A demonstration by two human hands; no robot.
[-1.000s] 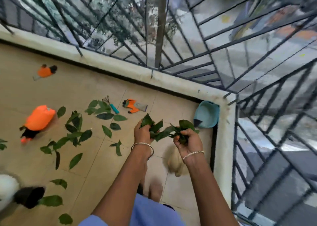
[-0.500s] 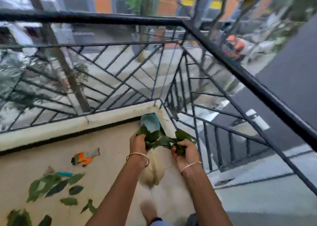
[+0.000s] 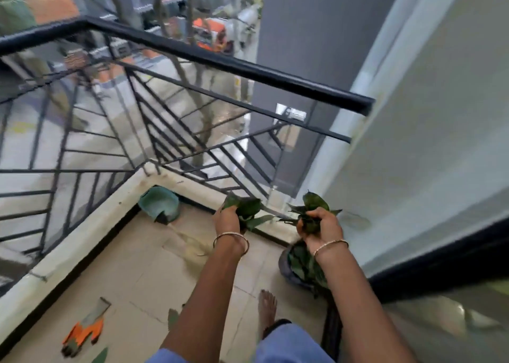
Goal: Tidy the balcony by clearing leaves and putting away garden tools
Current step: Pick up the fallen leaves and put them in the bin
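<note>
Green leaves (image 3: 246, 207) sit in two bunches, lower centre. At lower left lies an orange-and-grey garden glove (image 3: 82, 332), and a teal plastic pot (image 3: 159, 203) is tipped over in the corner. The left hand (image 3: 228, 219) curls its fingers round one bunch. The right hand (image 3: 319, 226) grips the other above a dark round bin (image 3: 283, 265).

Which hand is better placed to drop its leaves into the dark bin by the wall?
Right. The right hand grips leaves nearly over the dark bin; the left hand holds its bunch aside, over floor tiles.
</note>
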